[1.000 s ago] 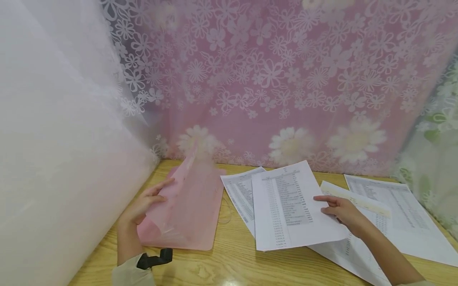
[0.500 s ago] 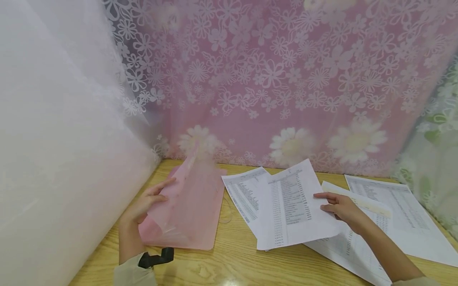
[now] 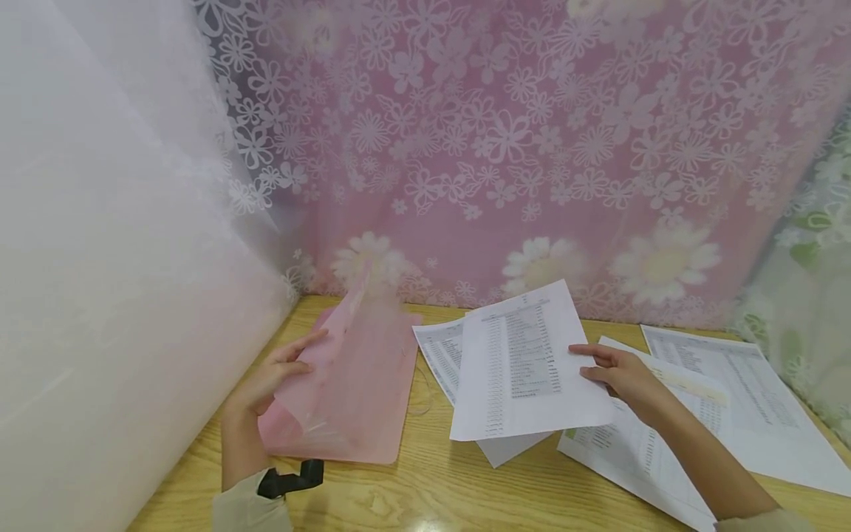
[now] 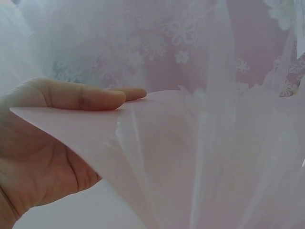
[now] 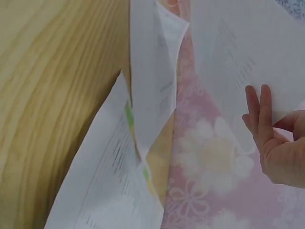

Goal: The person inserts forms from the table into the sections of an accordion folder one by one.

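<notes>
My left hand holds up the cover and clear inner leaves of a pink folder that lies on the wooden table; in the left wrist view the thumb and fingers grip the pink cover along its edge. My right hand pinches the right edge of a printed sheet of paper, raised and tilted above the table. Seen in the right wrist view, the fingers lie against the sheet's back. Under it, partly covered, is another printed sheet.
More printed sheets lie at the right, one with a yellow band and one farther out. A thin clear loop lies beside the folder. Flowered pink curtain and white sheeting enclose the wooden table.
My right hand has lifted its sheet and drawn it left, away from the papers at the right, showing more of the sheet beneath. My left hand stays on the folder's cover.
</notes>
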The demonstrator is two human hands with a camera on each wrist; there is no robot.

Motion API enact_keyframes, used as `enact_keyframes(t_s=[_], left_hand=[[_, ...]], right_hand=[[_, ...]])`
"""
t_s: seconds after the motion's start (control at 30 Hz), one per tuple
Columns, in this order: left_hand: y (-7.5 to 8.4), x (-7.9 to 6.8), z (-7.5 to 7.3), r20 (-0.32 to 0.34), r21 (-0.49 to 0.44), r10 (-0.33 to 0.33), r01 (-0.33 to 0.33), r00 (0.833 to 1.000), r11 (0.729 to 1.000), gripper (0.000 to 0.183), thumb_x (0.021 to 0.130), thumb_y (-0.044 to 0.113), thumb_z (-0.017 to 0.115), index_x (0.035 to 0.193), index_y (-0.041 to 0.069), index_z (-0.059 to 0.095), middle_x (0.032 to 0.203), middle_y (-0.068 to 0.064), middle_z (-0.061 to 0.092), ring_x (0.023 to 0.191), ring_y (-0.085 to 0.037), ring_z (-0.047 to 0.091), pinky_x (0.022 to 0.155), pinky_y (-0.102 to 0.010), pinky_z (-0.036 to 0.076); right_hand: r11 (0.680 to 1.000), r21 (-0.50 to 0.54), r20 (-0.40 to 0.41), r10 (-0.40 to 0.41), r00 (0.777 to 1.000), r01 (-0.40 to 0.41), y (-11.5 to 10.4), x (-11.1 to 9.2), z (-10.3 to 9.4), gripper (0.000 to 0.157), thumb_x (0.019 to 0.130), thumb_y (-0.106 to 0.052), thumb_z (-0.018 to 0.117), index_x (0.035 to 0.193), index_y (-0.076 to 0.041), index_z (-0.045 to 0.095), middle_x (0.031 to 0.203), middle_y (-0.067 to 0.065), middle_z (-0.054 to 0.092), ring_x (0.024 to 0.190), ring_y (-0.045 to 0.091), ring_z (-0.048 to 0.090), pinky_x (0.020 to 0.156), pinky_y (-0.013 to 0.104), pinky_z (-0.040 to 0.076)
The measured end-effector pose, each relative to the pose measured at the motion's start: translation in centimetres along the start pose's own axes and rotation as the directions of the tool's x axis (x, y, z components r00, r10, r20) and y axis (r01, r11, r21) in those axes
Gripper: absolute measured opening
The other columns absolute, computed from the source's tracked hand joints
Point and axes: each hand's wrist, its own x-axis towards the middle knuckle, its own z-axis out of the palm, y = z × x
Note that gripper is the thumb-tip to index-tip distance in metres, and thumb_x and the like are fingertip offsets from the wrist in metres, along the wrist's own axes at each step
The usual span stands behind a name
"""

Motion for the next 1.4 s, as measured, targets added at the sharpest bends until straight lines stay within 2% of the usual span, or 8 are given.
enact_keyframes(t_s=[0.1, 0.23, 0.47, 0.7, 0.97, 1.1, 1.27, 1.4], left_hand=[[0.1, -0.1, 0.0, -0.001, -0.002, -0.001, 0.001, 1.000, 1.000, 0.054, 0.089, 0.002, 0.050, 0.141, 0.003, 0.035, 0.149, -0.010, 0.019, 0.133, -0.028, 0.007, 0.091, -0.028, 0.030], [0.1, -0.2, 0.0, -0.006, 0.006, -0.003, 0.003, 1.000, 1.000, 0.054, 0.089, 0.002, 0.050, 0.141, 0.004, 0.035, 0.150, -0.012, 0.017, 0.133, -0.030, 0.008, 0.092, -0.033, 0.029], [0.3, -0.1, 0.2, -0.007, 0.021, 0.001, -0.001, 1.000, 1.000, 0.053, 0.089, 0.001, 0.049, 0.140, 0.003, 0.036, 0.149, -0.012, 0.019, 0.133, -0.030, 0.007, 0.095, -0.040, 0.027], [0.2, -0.1, 0.4, -0.018, 0.021, 0.025, -0.025, 1.000, 0.999, 0.052, 0.088, -0.001, 0.049, 0.139, 0.002, 0.038, 0.147, -0.011, 0.025, 0.134, -0.031, 0.006, 0.099, -0.052, 0.018], [0.3, 0.1, 0.3, -0.004, 0.022, 0.036, -0.036, 0.999, 0.999, 0.052, 0.089, -0.001, 0.048, 0.140, 0.002, 0.037, 0.147, -0.010, 0.027, 0.134, -0.031, 0.005, 0.099, -0.053, 0.016], [0.4, 0.1, 0.3, -0.008, 0.023, 0.038, -0.038, 0.999, 0.999, 0.052, 0.089, 0.000, 0.049, 0.140, 0.002, 0.037, 0.146, -0.010, 0.028, 0.134, -0.033, 0.005, 0.099, -0.054, 0.015], [0.4, 0.1, 0.4, -0.019, 0.009, 0.034, -0.034, 0.999, 0.999, 0.052, 0.088, -0.001, 0.050, 0.139, 0.003, 0.039, 0.145, -0.009, 0.030, 0.134, -0.031, 0.007, 0.100, -0.052, 0.016], [0.3, 0.0, 0.3, -0.015, 0.006, 0.032, -0.032, 0.999, 0.999, 0.053, 0.088, -0.001, 0.050, 0.139, 0.002, 0.038, 0.146, -0.010, 0.029, 0.135, -0.030, 0.006, 0.100, -0.052, 0.015]], right_hand=[[1.000, 0.021, 0.014, -0.018, 1.000, 0.018, -1.2, 0.3, 0.8, 0.055, 0.091, -0.011, 0.055, 0.139, 0.005, 0.033, 0.123, 0.020, 0.053, 0.086, 0.020, 0.061, 0.069, 0.037, 0.049], [0.999, 0.041, 0.025, -0.027, 0.999, 0.026, -2.6, 0.8, 2.1, 0.054, 0.091, -0.011, 0.056, 0.139, 0.003, 0.034, 0.123, 0.020, 0.053, 0.085, 0.019, 0.061, 0.069, 0.035, 0.049], [0.996, 0.074, 0.070, -0.050, 0.996, 0.045, -4.6, 2.3, 4.3, 0.051, 0.092, -0.008, 0.053, 0.139, 0.002, 0.035, 0.130, 0.024, 0.045, 0.094, 0.021, 0.059, 0.073, 0.035, 0.048], [0.995, 0.084, 0.087, -0.058, 0.995, 0.051, -6.2, 3.6, 6.3, 0.049, 0.091, -0.007, 0.054, 0.138, -0.002, 0.040, 0.127, 0.019, 0.050, 0.088, 0.019, 0.059, 0.070, 0.033, 0.048], [0.993, 0.107, 0.126, -0.062, 0.990, 0.049, -7.5, 5.0, 8.1, 0.048, 0.091, -0.007, 0.054, 0.137, -0.002, 0.041, 0.127, 0.019, 0.050, 0.096, 0.024, 0.059, 0.074, 0.035, 0.047], [0.993, 0.107, 0.145, -0.074, 0.987, 0.059, -7.9, 5.6, 8.6, 0.047, 0.092, -0.005, 0.052, 0.136, 0.000, 0.040, 0.128, 0.021, 0.048, 0.094, 0.024, 0.060, 0.074, 0.034, 0.047], [0.990, 0.105, 0.095, -0.103, 0.990, 0.093, -8.2, 5.8, 8.3, 0.045, 0.092, -0.003, 0.049, 0.136, 0.003, 0.039, 0.128, 0.024, 0.047, 0.091, 0.021, 0.061, 0.071, 0.032, 0.048], [0.990, 0.107, 0.062, -0.094, 0.994, 0.087, -8.2, 5.6, 7.7, 0.046, 0.092, -0.002, 0.051, 0.136, 0.003, 0.039, 0.129, 0.025, 0.046, 0.091, 0.020, 0.061, 0.071, 0.032, 0.049]])
